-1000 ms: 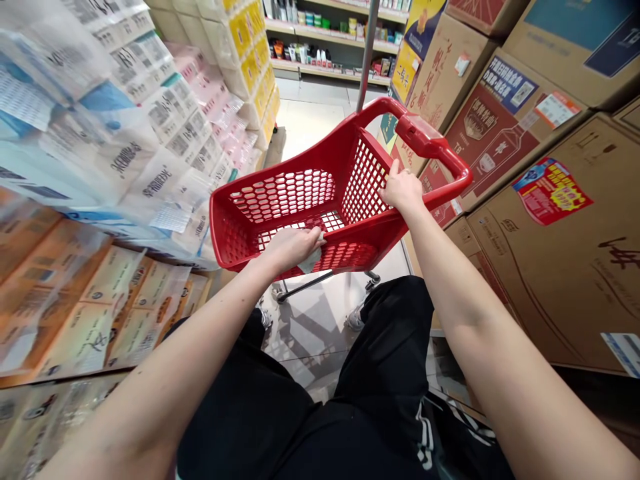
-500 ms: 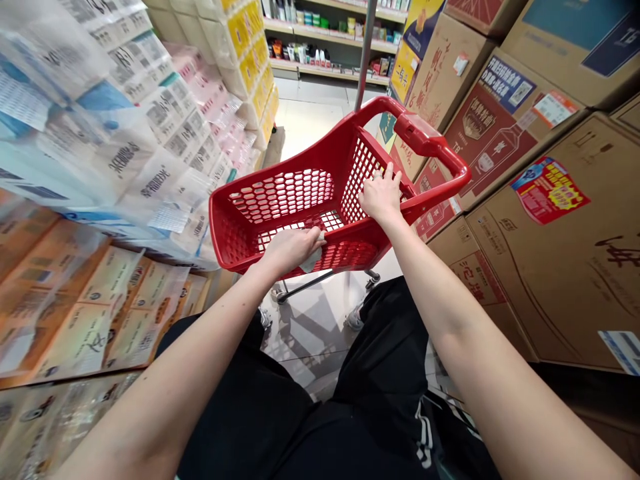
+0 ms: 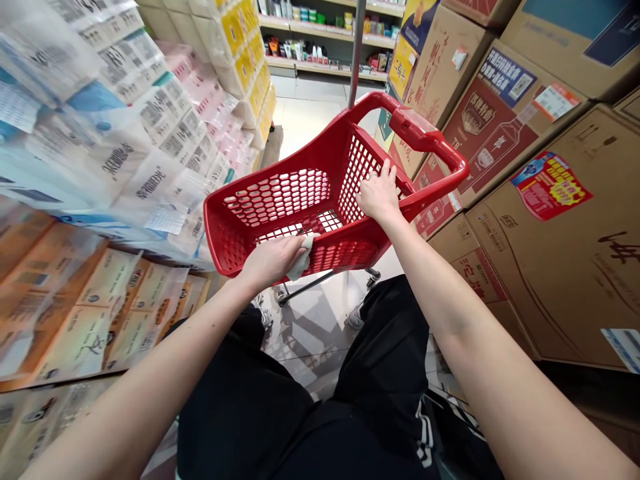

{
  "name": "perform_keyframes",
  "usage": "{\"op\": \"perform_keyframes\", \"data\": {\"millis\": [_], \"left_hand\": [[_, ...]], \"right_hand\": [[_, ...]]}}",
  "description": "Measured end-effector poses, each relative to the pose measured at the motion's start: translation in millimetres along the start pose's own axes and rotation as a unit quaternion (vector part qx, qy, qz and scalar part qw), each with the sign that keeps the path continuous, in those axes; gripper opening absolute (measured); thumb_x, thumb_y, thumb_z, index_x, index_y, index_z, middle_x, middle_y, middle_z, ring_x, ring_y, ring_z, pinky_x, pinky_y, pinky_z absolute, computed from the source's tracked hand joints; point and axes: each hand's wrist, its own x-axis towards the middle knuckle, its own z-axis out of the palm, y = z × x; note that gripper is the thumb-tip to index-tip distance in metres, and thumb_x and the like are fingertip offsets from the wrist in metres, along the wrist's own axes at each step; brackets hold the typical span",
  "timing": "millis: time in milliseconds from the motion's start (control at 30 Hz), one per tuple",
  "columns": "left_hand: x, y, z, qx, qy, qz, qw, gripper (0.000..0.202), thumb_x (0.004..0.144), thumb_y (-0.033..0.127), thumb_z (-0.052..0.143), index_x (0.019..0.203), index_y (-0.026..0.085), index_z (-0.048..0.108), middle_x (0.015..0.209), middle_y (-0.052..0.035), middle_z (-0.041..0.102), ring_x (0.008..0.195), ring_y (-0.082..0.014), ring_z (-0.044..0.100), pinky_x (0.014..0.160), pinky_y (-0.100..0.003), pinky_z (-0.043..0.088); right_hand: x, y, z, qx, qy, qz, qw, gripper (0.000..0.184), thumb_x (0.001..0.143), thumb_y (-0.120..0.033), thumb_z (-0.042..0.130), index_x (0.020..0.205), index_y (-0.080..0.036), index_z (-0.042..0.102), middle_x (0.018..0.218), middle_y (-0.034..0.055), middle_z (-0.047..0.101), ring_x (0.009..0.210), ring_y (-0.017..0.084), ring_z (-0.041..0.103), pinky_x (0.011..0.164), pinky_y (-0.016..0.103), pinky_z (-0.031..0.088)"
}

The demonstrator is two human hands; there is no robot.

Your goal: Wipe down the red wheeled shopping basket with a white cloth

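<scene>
We show a red plastic shopping basket (image 3: 334, 133) on a wheeled frame (image 3: 310, 283), with 2 hands at it; it should handle as light and stiff, best taken by its top handle (image 3: 417, 130). The left hand (image 3: 273, 261) closes on a soft white cloth (image 3: 301, 260) at the near wall; the right hand (image 3: 380, 193) lies spread on the mesh side wall. Cardboard boxes (image 3: 560, 280) stand right of the basket, tissue packs (image 3: 120, 160) left. Compared with 0.5 s earlier, the left hand sits further left, with more cloth showing.
</scene>
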Motion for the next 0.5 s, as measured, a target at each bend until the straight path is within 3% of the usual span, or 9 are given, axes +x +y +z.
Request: {"op": "perform_keyframes", "data": {"millis": [100,233,400,500], "left_hand": [[0,9,-0.4,-0.006,0.004,-0.046,0.999,0.047,0.103,0.044,0.018,0.101,0.019,0.058,0.095,-0.0086,0.069,0.087,-0.0212,0.065,0.068,-0.029,0.043],[24,22,-2.7,-0.013,-0.015,-0.132,0.991,0.052,0.101,0.045,0.017,0.09,0.018,0.06,0.082,-0.0098,0.068,0.074,-0.0225,0.064,0.062,-0.031,0.038],[63,15,-1.8,-0.127,-0.099,-0.172,0.972,0.043,0.097,0.038,0.026,0.085,0.018,0.062,0.094,-0.0095,0.072,0.083,-0.0223,0.066,0.068,-0.03,0.042],[65,13,-1.3,-0.157,-0.1,-0.186,0.965,0.042,0.096,0.037,0.028,0.087,0.018,0.064,0.099,-0.0092,0.073,0.087,-0.0216,0.066,0.069,-0.029,0.043]], "right_hand": [[2,2,5,-0.007,0.004,-0.003,1.0,0.045,0.09,-0.032,0.045,0.115,-0.005,0.071,0.125,0.024,0.063,0.146,0.047,0.012,0.11,0.073,0.006],[5,4,9,-0.017,0.003,-0.009,1.0,0.042,0.089,-0.032,0.047,0.108,-0.004,0.074,0.115,0.024,0.068,0.147,0.046,0.009,0.111,0.072,0.005],[6,4,8,-0.029,-0.014,-0.007,0.999,0.04,0.089,-0.031,0.048,0.104,-0.005,0.074,0.112,0.0238,0.069,0.148,0.045,0.007,0.111,0.072,0.001],[7,4,10,-0.025,-0.005,-0.008,1.0,0.04,0.089,-0.03,0.047,0.104,-0.004,0.074,0.112,0.0248,0.069,0.148,0.045,0.008,0.111,0.072,0.002]]}}
